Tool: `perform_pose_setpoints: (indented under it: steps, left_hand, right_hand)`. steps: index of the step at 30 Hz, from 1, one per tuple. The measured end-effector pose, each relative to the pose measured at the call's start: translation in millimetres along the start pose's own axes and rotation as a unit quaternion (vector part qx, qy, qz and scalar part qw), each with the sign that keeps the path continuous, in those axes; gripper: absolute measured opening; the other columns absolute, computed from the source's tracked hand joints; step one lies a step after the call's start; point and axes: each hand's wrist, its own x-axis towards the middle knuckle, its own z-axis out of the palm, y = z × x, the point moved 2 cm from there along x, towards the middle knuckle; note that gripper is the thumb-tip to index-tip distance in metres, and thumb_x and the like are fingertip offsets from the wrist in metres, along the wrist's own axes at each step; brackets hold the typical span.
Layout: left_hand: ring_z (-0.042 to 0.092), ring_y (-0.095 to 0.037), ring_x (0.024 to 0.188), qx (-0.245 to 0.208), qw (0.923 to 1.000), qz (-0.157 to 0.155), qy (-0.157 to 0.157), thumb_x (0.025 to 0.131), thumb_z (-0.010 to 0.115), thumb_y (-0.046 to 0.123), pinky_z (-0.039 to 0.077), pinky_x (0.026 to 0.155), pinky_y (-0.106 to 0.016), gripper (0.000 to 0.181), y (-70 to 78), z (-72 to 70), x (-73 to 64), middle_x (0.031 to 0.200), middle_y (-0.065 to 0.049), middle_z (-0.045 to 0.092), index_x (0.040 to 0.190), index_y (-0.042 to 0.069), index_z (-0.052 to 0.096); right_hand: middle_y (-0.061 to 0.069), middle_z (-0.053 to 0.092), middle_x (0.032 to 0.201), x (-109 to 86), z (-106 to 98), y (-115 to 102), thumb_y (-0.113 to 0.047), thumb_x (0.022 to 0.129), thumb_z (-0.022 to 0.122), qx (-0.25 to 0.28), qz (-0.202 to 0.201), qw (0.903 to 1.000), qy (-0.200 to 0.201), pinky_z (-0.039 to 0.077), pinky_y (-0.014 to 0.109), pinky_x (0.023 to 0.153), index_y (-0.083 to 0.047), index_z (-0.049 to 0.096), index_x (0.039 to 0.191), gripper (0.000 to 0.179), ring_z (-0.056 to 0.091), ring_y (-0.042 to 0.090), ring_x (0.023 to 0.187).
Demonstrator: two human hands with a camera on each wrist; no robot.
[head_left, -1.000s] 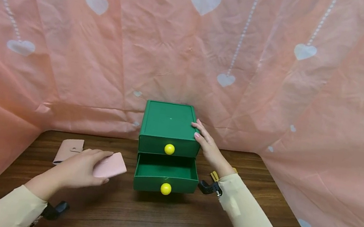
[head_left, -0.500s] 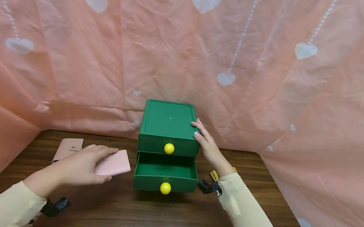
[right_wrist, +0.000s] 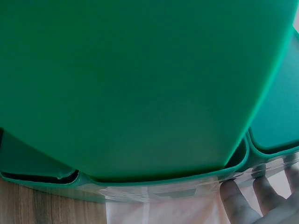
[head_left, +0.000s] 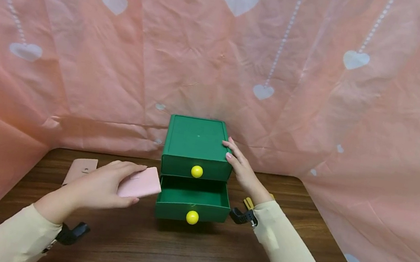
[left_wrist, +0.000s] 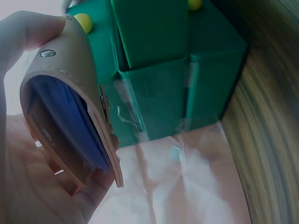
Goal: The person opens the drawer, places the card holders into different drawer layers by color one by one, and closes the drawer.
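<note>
My left hand (head_left: pixel 99 185) pinches a small pink wallet (head_left: pixel 142 183) between thumb and fingers, raised over the table. In the left wrist view the wallet (left_wrist: pixel 70 51) shows metal snaps and a dark blue inside. Its right corner reaches the left edge of an open drawer (head_left: pixel 191 211) in a green drawer cabinet (head_left: pixel 197 138). This pulled-out drawer has a yellow knob and shows nothing inside; the drawer above it is closed. My right hand (head_left: pixel 242 169) rests with extended fingers on the cabinet's upper right edge. The right wrist view shows its fingertips (right_wrist: pixel 233 196) against the cabinet's side.
A second pink wallet (head_left: pixel 80 170) with a snap strap lies at the table's left, partly behind my left hand. A yellow object (head_left: pixel 249 203) lies behind my right wrist, mostly hidden. A pink curtain (head_left: pixel 141 72) with white hearts surrounds the wooden table (head_left: pixel 160 254).
My left hand has carried the pink wallet to the right and slightly upward, up to the open drawer's left edge. The right hand stays on the cabinet.
</note>
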Motion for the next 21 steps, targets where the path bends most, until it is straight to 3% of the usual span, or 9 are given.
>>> perform_pose_setpoints:
  steps: [11,21]
  left_hand:
    - [0.055,-0.021,0.115,-0.023,0.9996,0.017,0.006,0.079,0.08,0.039,0.048,0.091,-0.042,0.073,11.4,7.3,13.9,0.133,-0.004,0.059,0.141,0.008,0.055]
    - [0.053,-0.017,0.116,-0.045,0.9989,0.005,-0.014,0.079,0.08,0.039,0.048,0.091,-0.039,0.074,21.6,11.6,24.4,0.133,0.0,0.055,0.141,0.009,0.055]
  right_hand:
    - [0.012,0.004,0.168,-0.7,0,0,-0.019,0.109,0.036,-0.004,0.004,1.0,0.003,0.011,0.054,0.12,-0.004,0.034,0.154,0.047,0.002,0.023,0.154]
    - [0.014,0.002,0.168,1.2,-1,0,-0.014,0.109,0.034,0.007,0.003,1.0,0.001,0.01,0.054,0.12,0.0,0.032,0.154,0.047,0.0,0.026,0.154]
